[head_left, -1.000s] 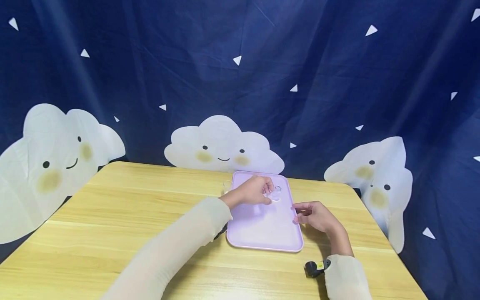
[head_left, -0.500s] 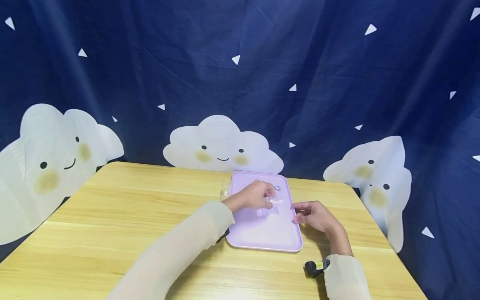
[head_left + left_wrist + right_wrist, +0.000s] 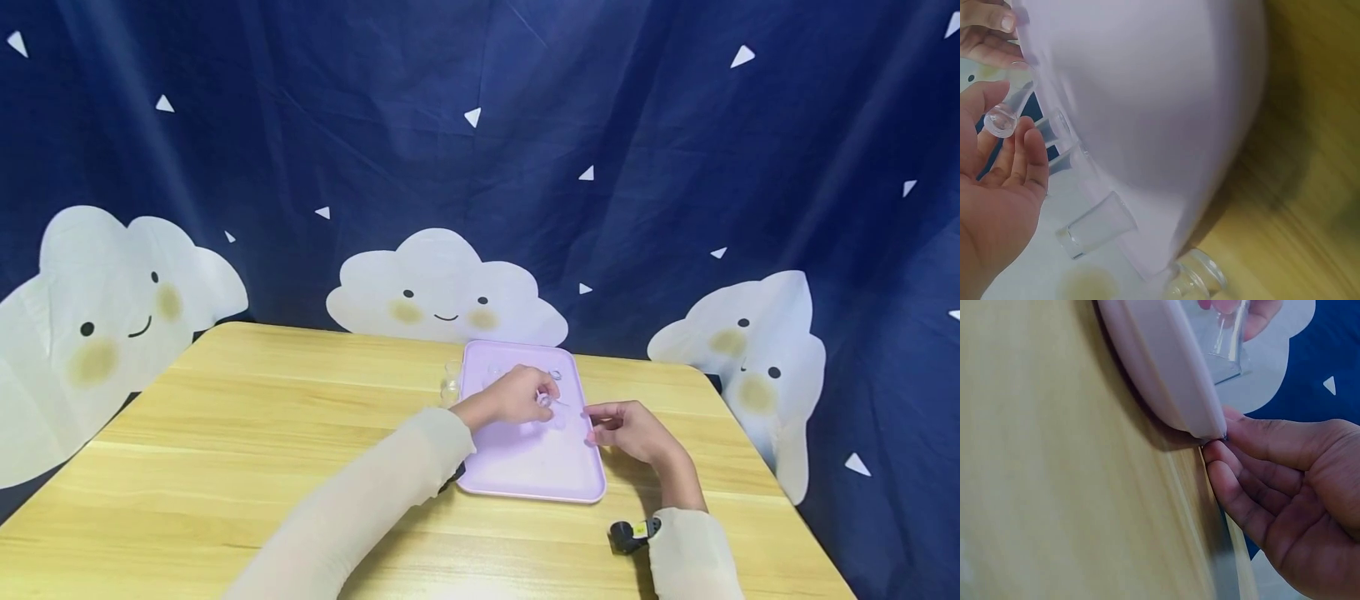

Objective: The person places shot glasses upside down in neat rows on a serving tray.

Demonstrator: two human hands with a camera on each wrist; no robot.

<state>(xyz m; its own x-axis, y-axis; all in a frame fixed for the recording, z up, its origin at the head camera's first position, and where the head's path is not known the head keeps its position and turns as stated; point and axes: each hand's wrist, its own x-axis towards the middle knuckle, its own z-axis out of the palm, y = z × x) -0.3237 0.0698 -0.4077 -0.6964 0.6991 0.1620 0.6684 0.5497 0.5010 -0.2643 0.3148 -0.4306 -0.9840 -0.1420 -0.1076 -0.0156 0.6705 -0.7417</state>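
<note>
My left hand [image 3: 520, 394] is over the middle of the lilac tray [image 3: 528, 471], pinching a small clear glass [image 3: 1004, 120] between thumb and fingers. The glass is tilted, its thick base toward the left wrist camera. At the tray's right edge, my right hand [image 3: 632, 431] pinches the rim, thumb on the upper side and fingers below, as the right wrist view shows. Another clear glass [image 3: 1099, 225] stands on the tray near its left side in the left wrist view. More clear glassware [image 3: 1054, 127] shows behind the left fingers, partly hidden.
Clear glasses [image 3: 450, 383] stand on the wooden table [image 3: 285, 417] just left of the tray. A black wrist camera [image 3: 628, 535] sits by the right sleeve. Behind the table's far edge hangs a dark blue curtain [image 3: 622, 108] with cloud faces.
My left hand has moved slightly toward the near side of the tray, and the glass in it has been tipped over. The right hand has stayed at the tray's edge.
</note>
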